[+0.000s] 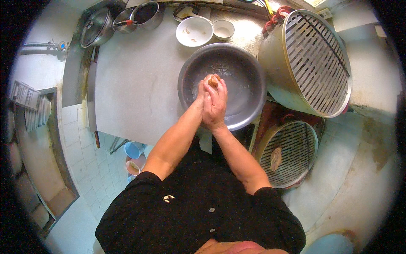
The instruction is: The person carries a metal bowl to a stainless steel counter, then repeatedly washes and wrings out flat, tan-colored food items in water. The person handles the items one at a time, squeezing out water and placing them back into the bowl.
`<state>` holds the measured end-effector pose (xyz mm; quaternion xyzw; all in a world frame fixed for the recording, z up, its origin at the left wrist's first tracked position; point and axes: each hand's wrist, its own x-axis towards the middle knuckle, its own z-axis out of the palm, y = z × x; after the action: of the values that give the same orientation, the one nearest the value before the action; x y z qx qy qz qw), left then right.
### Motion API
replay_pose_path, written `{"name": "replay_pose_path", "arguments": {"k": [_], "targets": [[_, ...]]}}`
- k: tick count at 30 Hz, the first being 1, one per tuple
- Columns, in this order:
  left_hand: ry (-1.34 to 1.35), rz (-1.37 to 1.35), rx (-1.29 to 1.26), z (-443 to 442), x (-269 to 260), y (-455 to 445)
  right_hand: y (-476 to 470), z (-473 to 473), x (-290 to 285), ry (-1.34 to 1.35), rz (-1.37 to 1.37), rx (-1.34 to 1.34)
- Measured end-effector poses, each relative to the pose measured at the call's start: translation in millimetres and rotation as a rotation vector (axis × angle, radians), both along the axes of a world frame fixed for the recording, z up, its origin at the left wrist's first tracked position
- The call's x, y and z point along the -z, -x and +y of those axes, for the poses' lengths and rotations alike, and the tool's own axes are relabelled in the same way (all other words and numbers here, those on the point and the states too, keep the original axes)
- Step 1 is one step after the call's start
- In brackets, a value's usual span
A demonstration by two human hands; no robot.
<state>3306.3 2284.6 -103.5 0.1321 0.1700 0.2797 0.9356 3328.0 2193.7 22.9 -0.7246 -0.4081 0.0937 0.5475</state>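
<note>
Over a wide metal basin (pixel 244 95), my two hands are pressed together around a brown, soft-looking lump (pixel 214 82), which shows between the fingers. My left hand (pixel 203 87) and my right hand (pixel 217 101) overlap, so much of the lump is hidden. Both hands look wet. Whitish streaks mark the basin's inner wall. Just beyond the basin's rim stand a white bowl (pixel 194 30) with brown residue and a smaller white bowl (pixel 223 29).
A large steamer pot with a slotted tray (pixel 317 63) stands on its side at the right. Below it, a slotted steamer tray (pixel 288 155) bears a pale brown piece. Metal pots (pixel 144 16) line the worktop's (pixel 133 82) back left. Plates (pixel 39 112) stand at far left.
</note>
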Motion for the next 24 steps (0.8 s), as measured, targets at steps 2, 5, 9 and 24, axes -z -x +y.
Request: {"name": "replay_pose_path", "arguments": {"k": [2, 5, 9, 24], "targets": [[-0.130, 0.188, -0.018, -0.6, 9.7, -5.2, -2.0, 5.6, 8.2, -0.057, 0.019, 0.054], [-0.325, 0.483, -0.060, -2.2, 16.9, -7.9, -4.9, 16.1, 8.6, -0.065, 0.174, 0.109], [-0.571, 0.866, 0.019, -12.5, -29.2, -11.2, -34.0, 25.2, 29.3, -0.037, 0.341, 0.210], [-1.909, 1.428, 0.145, -4.3, -109.7, 35.4, -137.1, -5.3, 61.6, 0.530, -0.352, 0.072]]}}
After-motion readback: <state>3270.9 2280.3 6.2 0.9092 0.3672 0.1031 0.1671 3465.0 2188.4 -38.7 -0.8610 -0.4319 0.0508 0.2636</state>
